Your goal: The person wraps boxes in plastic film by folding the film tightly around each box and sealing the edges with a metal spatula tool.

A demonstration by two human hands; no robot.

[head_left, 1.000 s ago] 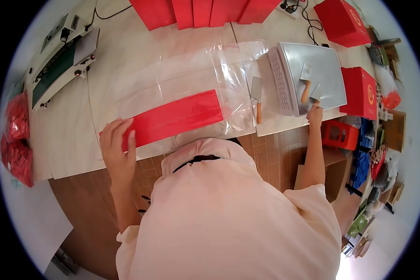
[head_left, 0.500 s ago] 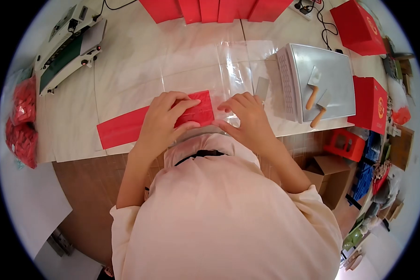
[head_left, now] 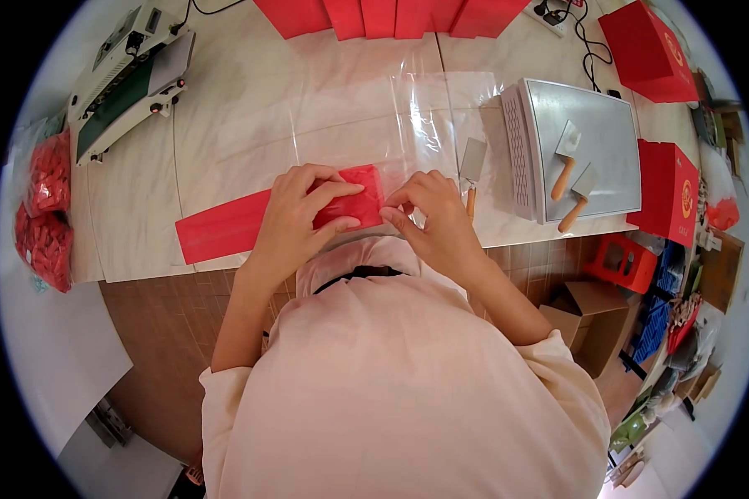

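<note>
A long red box lies at the table's front edge, and its right end looks covered with clear, creased film. Across its middle sits my left hand, fingers on top and thumb along the near side, gripping it. At the right end is my right hand, its thumb and fingertips drawn together at the edge of the clear plastic film. That film spreads over the table behind the box. Just right of my right hand lies a scraper with a metal blade.
A metal-topped machine at the right carries two wooden-handled scrapers. Red boxes stand at the back, and others at the right. A green-and-white machine is at the left, near bags of red items.
My right hand's fingers have closed in toward the box's right end and the film there. My left hand stays on the box. The view has shifted slightly.
</note>
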